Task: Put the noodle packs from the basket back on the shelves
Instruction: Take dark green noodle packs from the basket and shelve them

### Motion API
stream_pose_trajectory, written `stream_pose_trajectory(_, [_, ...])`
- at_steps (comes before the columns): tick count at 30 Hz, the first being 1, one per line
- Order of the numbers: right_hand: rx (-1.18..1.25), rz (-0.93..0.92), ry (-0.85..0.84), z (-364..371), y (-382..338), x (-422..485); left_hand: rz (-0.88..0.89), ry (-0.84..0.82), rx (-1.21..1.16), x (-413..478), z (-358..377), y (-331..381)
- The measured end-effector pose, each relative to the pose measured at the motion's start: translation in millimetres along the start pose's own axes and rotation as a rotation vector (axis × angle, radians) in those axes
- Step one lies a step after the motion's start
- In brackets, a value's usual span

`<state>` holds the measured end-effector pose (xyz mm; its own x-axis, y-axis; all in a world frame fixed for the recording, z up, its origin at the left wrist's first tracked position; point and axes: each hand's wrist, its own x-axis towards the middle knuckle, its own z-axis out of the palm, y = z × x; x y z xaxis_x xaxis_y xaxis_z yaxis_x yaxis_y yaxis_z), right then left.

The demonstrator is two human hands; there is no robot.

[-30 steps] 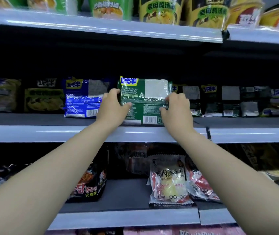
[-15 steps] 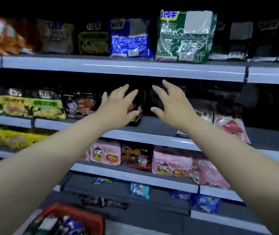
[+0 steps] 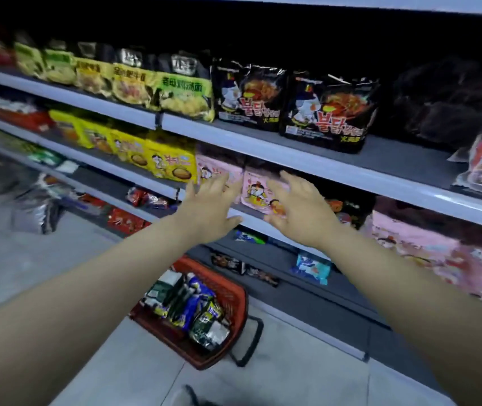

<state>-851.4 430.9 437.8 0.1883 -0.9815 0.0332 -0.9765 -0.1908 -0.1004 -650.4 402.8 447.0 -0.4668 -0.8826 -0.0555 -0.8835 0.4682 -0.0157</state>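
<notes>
Two empty hands, left hand [image 3: 209, 206] and right hand [image 3: 301, 209], have fingers spread wide. Several noodle packs [image 3: 188, 307] wait in the red basket [image 3: 238, 300] on the floor. Reach down, grab one by both sides

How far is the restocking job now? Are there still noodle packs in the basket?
Not finished. The shelves already hold many packs, but which came from the basket cannot be told. Nothing is in hand: the left hand and right hand are open and empty. Several noodle packs remain in the red basket on the floor.
</notes>
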Motion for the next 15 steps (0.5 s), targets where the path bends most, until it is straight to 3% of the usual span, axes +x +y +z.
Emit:
stream_pose_trajectory(6, [0.074,-0.029,-0.203,85,-78,61,-0.084,-0.228,-0.033,0,70,-108])
stream_pose_trajectory(15, [0.129,-0.080,-0.441,206,-182,139,-0.175,-0.440,-0.095,-1,180,-238])
